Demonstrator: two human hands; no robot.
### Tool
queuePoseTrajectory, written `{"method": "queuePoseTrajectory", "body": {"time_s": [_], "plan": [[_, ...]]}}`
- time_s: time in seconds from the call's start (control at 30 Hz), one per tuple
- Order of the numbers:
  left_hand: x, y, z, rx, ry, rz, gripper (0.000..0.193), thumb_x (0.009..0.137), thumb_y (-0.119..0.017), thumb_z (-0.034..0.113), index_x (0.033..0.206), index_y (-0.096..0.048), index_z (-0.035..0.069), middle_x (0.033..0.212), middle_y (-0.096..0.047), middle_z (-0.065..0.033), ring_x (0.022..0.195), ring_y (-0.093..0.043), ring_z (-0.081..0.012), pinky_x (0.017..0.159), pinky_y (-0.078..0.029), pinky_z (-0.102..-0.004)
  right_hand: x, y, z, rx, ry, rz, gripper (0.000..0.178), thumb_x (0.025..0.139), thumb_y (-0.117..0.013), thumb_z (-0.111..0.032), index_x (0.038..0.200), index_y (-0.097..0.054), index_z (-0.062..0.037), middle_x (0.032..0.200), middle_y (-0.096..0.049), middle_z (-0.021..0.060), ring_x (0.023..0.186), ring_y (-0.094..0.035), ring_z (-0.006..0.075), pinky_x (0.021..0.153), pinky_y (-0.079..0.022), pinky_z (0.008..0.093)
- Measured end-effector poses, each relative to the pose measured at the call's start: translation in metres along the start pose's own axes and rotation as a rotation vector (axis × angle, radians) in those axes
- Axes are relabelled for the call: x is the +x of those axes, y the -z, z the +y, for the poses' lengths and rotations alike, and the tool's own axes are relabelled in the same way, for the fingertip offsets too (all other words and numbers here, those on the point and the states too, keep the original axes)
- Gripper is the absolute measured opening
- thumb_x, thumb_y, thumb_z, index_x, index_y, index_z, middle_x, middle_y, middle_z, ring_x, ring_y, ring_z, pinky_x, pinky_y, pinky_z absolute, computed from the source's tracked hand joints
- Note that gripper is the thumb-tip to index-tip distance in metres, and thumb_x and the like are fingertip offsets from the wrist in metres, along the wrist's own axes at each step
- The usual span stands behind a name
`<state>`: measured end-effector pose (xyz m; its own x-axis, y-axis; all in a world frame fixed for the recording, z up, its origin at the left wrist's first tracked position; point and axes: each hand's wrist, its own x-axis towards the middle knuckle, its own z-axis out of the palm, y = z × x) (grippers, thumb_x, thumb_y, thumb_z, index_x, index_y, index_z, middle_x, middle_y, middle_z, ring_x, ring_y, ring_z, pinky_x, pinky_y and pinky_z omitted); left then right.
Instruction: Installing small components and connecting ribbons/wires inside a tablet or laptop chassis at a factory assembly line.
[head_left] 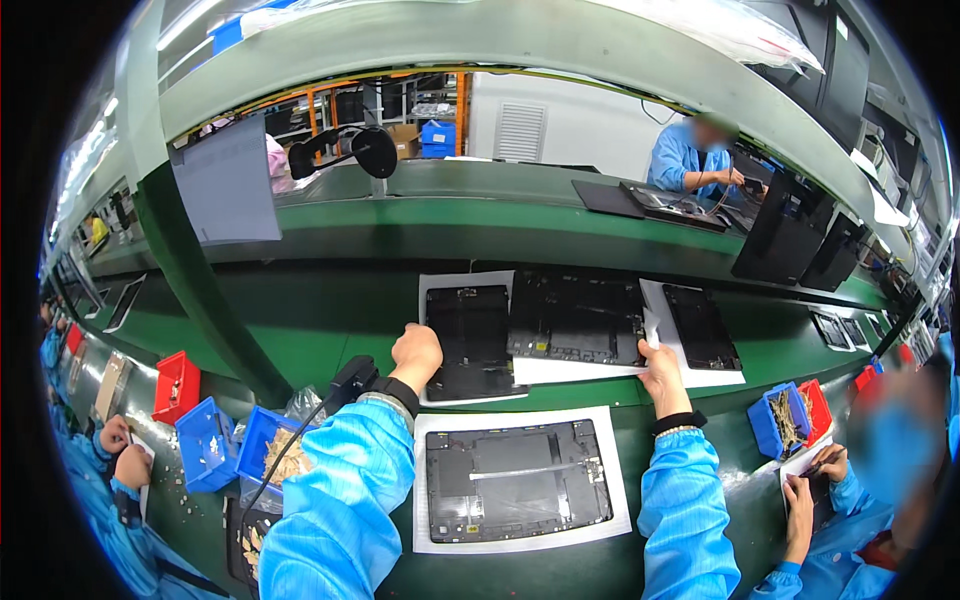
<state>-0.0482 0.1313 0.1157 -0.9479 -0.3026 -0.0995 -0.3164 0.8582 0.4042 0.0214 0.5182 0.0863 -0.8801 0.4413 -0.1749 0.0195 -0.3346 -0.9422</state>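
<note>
My right hand (660,378) is closed on the lower right corner of a black tablet housing (577,318) and the white sheet (560,372) under it. This housing overlaps its two neighbours on the green line. My left hand (417,355) is curled closed beside the left edge of another black tablet housing (468,340); whether it holds anything is hidden. Between my forearms, a third tablet housing (520,485) with a pale ribbon strip across it lies on a white sheet (615,490) on the bench.
Right of my right hand lies another housing (703,325). Blue bins (207,445) and a red bin (177,388) stand left; a blue bin (778,420) with thin strips stands right. Co-workers' hands (130,458) work at both sides. A green post (205,290) rises at left.
</note>
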Motion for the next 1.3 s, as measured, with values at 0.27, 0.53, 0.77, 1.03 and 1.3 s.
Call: {"method": "queuePoseTrajectory", "body": {"time_s": [0.27, 0.53, 0.77, 1.03, 1.3], "plan": [[-0.011, 0.007, 0.012, 0.032, 0.013, -0.127, 0.027, 0.084, -0.055, 0.011, 0.106, -0.070, 0.011, 0.120, -0.062, -0.0119, 0.115, -0.057, -0.0275, 0.093, -0.048, -0.0389, 0.004, -0.002, 0.017, -0.152, -0.008, 0.038, 0.029, 0.090, -0.058, -0.013, 0.116, -0.057, 0.0000, 0.100, -0.064, 0.0102, 0.092, -0.059, 0.0260, 0.082, -0.042, 0.0524], [0.006, -0.017, 0.006, -0.374, 0.048, -0.005, 0.035, 0.082, -0.055, 0.014, 0.110, -0.061, -0.006, 0.119, -0.059, -0.0220, 0.111, -0.058, -0.0364, 0.094, -0.047, -0.0399, -0.014, -0.039, 0.018, -0.240, -0.024, 0.083, 0.035, 0.089, -0.060, -0.012, 0.120, -0.054, 0.0033, 0.104, -0.063, 0.0111, 0.094, -0.058, 0.0251, 0.080, -0.044, 0.0479], [-0.002, 0.070, 0.000, -0.203, -0.126, 0.383, 0.030, 0.082, -0.051, 0.008, 0.111, -0.049, 0.000, 0.098, -0.063, -0.0240, 0.092, -0.064, -0.0395, 0.080, -0.052, -0.0481, 0.014, -0.026, 0.040, -0.216, -0.024, -0.049, 0.043, 0.090, -0.061, -0.023, 0.122, -0.052, 0.0036, 0.108, -0.061, 0.0132, 0.095, -0.057, 0.0229, 0.083, -0.044, 0.0397], [-0.162, 0.187, -0.026, 0.611, -1.260, 0.822, 0.034, 0.081, -0.058, 0.018, 0.112, -0.051, 0.006, 0.084, -0.055, -0.0064, 0.058, -0.058, -0.0197, 0.048, -0.049, -0.0318, -0.069, -0.072, -0.031, -0.741, 0.717, -0.086, 0.077, 0.091, -0.052, -0.051, 0.141, -0.030, 0.0031, 0.139, -0.040, 0.0229, 0.130, -0.038, 0.0331, 0.107, -0.030, 0.0397], [-0.359, 0.220, -0.103, 0.159, -1.382, 0.376, 0.035, 0.074, -0.062, 0.017, 0.108, -0.061, 0.009, 0.078, -0.056, -0.0024, 0.056, -0.059, -0.0131, 0.043, -0.043, -0.0259, -0.299, -0.031, -0.066, 0.016, -0.216, -1.456, 0.117, 0.068, -0.031, -0.087, 0.135, -0.036, 0.0074, 0.129, -0.050, 0.0237, 0.119, -0.051, 0.0315, 0.104, -0.036, 0.0428]]}}
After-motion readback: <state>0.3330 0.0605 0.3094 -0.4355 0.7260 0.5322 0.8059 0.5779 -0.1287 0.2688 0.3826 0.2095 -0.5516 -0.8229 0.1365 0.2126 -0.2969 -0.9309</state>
